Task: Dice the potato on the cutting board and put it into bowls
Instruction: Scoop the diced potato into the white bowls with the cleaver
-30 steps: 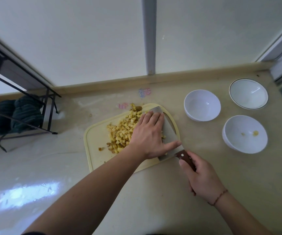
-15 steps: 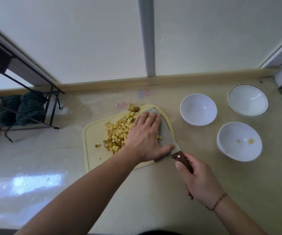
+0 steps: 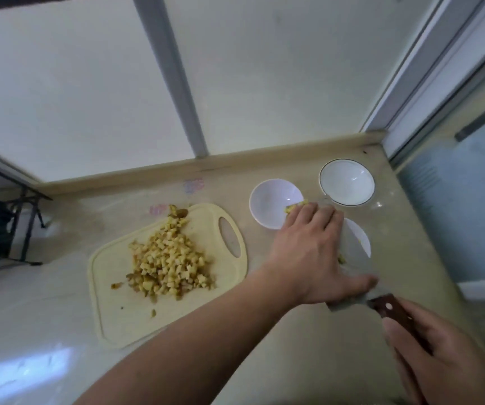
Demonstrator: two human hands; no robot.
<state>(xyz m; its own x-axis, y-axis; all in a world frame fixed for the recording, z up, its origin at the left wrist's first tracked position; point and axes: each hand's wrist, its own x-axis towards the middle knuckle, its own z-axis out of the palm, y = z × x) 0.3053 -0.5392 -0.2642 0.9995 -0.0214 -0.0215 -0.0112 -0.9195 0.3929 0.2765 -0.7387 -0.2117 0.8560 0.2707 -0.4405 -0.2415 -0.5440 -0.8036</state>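
Fingers of my left hand [image 3: 308, 249] lie straight and together, pressing potato cubes onto the flat cleaver blade [image 3: 355, 264] over the bowls at the worktop's back right corner. Left of that, the diced potato pile [image 3: 168, 261] sits mid cutting board [image 3: 110, 317]. My right hand [image 3: 442, 355] grips the cleaver handle [image 3: 393, 312] at the right.

A single head-worn wide-angle camera looked forward and steeply down from above the table [image 3: 308, 361], facing the pale wall panels and the corner at the upper right. It sat close enough that both forearms entered from the bottom edge. The cutting board [image 3: 113, 311] lay left of centre, the bowls at right. Lens distortion bent the wall lines. There was no second view.
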